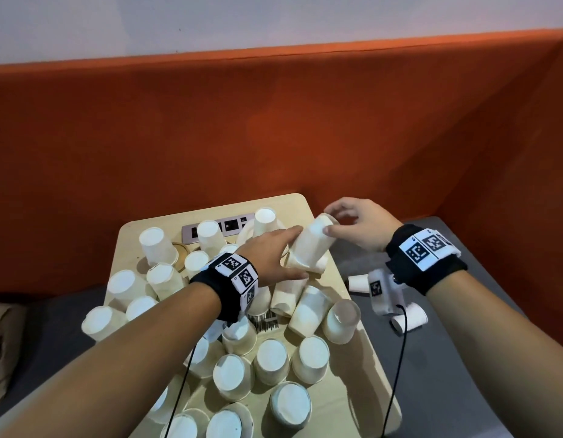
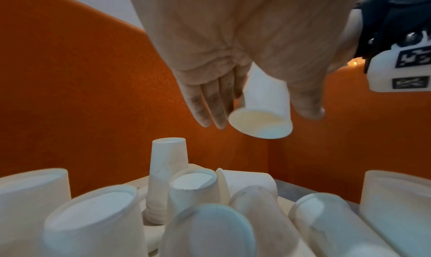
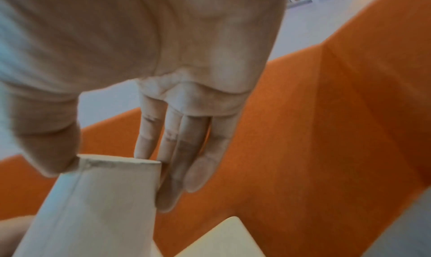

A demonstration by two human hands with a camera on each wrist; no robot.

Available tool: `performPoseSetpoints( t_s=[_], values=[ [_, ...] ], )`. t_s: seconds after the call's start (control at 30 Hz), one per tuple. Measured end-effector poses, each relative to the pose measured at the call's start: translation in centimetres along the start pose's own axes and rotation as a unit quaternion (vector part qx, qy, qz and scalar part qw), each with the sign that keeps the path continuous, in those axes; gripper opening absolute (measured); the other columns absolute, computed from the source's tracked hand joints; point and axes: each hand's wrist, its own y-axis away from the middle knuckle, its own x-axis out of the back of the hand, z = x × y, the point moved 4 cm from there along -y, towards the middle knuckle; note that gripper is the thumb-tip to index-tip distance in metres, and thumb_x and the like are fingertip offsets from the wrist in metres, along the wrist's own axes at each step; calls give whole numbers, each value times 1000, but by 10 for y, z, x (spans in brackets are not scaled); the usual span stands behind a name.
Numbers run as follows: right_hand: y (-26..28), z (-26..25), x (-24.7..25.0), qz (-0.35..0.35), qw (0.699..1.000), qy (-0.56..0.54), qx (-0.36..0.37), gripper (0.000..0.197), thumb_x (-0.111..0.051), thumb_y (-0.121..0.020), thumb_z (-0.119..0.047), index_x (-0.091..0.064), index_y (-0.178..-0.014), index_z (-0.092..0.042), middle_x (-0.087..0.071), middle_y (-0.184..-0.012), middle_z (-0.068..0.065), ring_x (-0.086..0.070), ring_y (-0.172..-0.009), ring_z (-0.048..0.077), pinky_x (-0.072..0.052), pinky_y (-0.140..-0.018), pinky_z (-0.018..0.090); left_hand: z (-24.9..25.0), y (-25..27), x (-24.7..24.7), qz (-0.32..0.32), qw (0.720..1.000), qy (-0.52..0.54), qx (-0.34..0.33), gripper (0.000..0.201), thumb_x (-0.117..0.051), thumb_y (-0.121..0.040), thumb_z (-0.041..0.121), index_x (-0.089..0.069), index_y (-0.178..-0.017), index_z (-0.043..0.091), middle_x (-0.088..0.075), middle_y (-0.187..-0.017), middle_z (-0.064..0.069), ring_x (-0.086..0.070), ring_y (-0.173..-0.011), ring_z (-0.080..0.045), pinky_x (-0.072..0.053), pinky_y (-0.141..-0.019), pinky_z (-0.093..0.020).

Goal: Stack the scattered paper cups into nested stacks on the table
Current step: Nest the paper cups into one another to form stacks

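Observation:
Above the far right corner of the wooden table a white paper cup hangs tilted, mouth toward me and base up and away. My left hand grips its lower half, index finger along one side and thumb under the other. My right hand pinches its base end between thumb and fingers. The left wrist view shows the cup between the left hand's fingers and thumb, its mouth open and empty. The right wrist view shows the right hand clamped on the cup's base.
Several upside-down and toppled cups crowd the table. A tall nested stack stands at the back next to a socket panel. Two cups lie on the grey surface to the right. An orange partition walls the back and right.

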Motion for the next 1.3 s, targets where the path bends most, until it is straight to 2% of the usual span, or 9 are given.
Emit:
performPoseSetpoints(
  t_s=[0.13, 0.27, 0.37, 0.53, 0.63, 0.8, 0.9, 1.1, 1.3],
  values=[
    [-5, -16, -15, -41, 981, -192, 14, 31, -77, -85, -18, -66, -114, -17, -73, -106, 4, -69, -94, 15, -55, -81, 32, -4, 3, 12, 67, 994, 88, -8, 82, -78, -69, 54, -39, -137, 33, -58, -122, 10, -55, -106, -14, -48, -86, -34],
    [-17, 4, -30, -37, 959, -279, -39, 26, -73, -89, -27, -65, -111, -14, -72, -111, 10, -73, -94, 21, -51, -70, 30, -22, 7, 17, 97, 992, 81, 32, 66, -75, -72, 45, -45, -128, 28, -58, -116, 5, -56, -105, -20, -47, -86, -36],
    [-31, 41, -44, 7, 987, -136, -87, 32, -79, -84, -32, -66, -110, -18, -72, -109, 5, -69, -95, 17, -50, -81, 26, -38, 14, 19, 104, 991, 65, 55, 78, -72, -71, 53, -39, -138, 30, -55, -129, 5, -53, -116, -19, -46, -96, -39],
    [-48, 75, -78, -95, 975, 174, -103, 64, -74, -84, -34, -47, -141, -26, -58, -136, 3, -58, -117, 25, -45, -92, 30, -57, 26, 21, 89, 991, 17, 98, 91, -65, -77, 67, -24, -153, 36, -42, -145, 2, -42, -132, -18, -37, -108, -34],
    [-61, 78, -89, -105, 968, 205, -103, 66, -71, -82, -33, -43, -142, -29, -59, -133, 6, -58, -114, 28, -49, -88, 34, -64, 31, 24, 104, 988, 36, 112, 94, -66, -73, 70, -29, -150, 31, -43, -147, 3, -42, -134, -18, -38, -109, -39],
    [-78, 78, -99, -104, 958, 228, -137, 64, -72, -85, -35, -44, -140, -19, -63, -124, 10, -66, -102, 31, -58, -85, 44, -76, 40, 28, 147, 972, 99, 154, 75, -70, -68, 70, -40, -124, 30, -56, -117, 7, -55, -101, -15, -51, -83, -36],
    [-81, 84, -99, -106, 958, 215, -155, 74, -77, -81, -40, -40, -142, -19, -63, -124, 9, -65, -101, 28, -56, -81, 39, -86, 42, 28, 161, 969, 106, 155, 71, -64, -68, 75, -41, -120, 33, -54, -113, 8, -56, -96, -14, -52, -80, -37],
    [-67, 91, -80, -93, 972, 146, -159, 65, -83, -71, -47, -46, -120, -24, -63, -115, 1, -63, -97, 22, -52, -80, 35, -89, 45, 30, 183, 959, 131, 174, 63, -68, -72, 69, -39, -113, 31, -57, -104, 6, -60, -89, -15, -53, -76, -37],
    [-50, 58, -44, -5, 996, 14, -93, 41, -87, -71, -30, -55, -95, -23, -68, -90, -3, -63, -79, 17, -44, -62, 27, -103, 65, 52, 252, 933, 186, 176, 41, -72, -80, 52, -47, -101, 28, -63, -78, 8, -61, -65, -8, -51, -59, -26]
  ],
)
